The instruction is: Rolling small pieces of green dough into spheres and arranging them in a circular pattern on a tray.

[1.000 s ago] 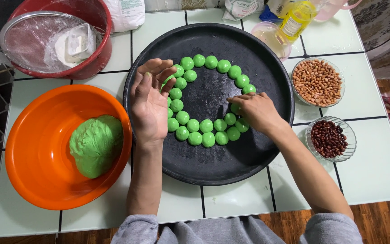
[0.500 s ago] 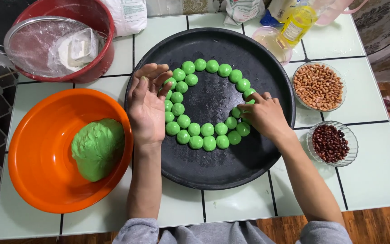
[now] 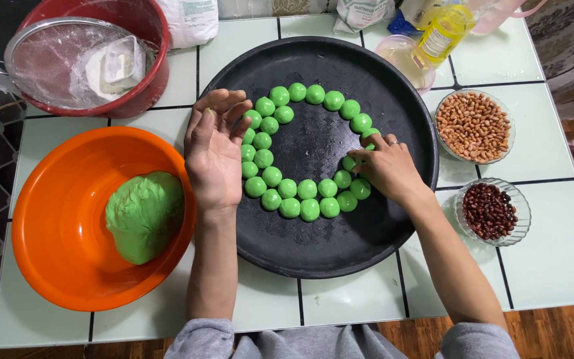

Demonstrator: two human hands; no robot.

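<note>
While the round black tray [image 3: 313,256] carries a ring of green dough balls [image 3: 299,189], the left hand [image 3: 214,153] rests open and empty against the ring's left side, and the right hand [image 3: 388,167] pinches one ball on its right side.

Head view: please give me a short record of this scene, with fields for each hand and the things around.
left hand: open, palm up, at left edge of the dough ring
right hand: fingertips on green dough balls at ring's right side
tray: round, black, holds the ring
orange bowl: holds green dough lump
glass dishes: peanuts, dark beans
</note>
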